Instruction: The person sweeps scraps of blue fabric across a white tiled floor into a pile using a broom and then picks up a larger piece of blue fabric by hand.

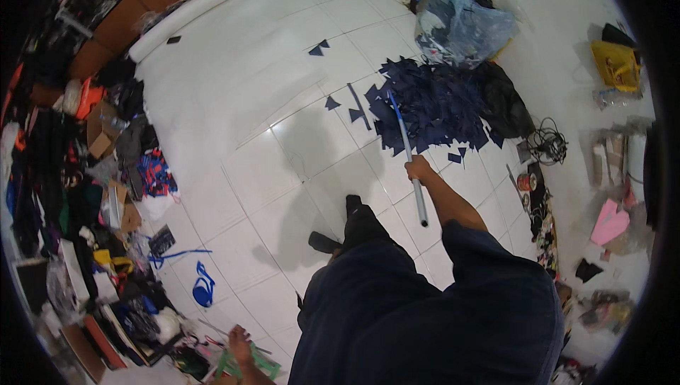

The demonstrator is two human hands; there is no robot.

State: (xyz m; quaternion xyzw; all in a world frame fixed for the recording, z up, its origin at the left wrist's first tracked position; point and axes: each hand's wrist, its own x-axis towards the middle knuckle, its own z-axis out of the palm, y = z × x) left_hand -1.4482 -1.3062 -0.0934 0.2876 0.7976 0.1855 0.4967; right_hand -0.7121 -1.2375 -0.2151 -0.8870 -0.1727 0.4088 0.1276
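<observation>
My right hand (419, 167) is closed round a long grey pole (415, 190) with a blue far part, like a broom handle. The pole's far end reaches the left side of a heap of dark navy fabric scraps (439, 105); whatever head it has cannot be made out. My left hand (241, 344) hangs low at the lower left, its fingers loosely bent and seemingly holding nothing. Beside it lie a green flat thing (268, 364) and a thin rod. A few loose navy scraps (331, 103) and a narrow strip (359, 106) lie left of the heap.
Behind the heap stands a bluish clear plastic bag (464, 20), with a black bag (506, 102) at its right. Tangled black cable (547, 143) lies by the right wall. Clothes and boxes crowd the left side, near a white roll (188, 18) and blue straps (203, 286).
</observation>
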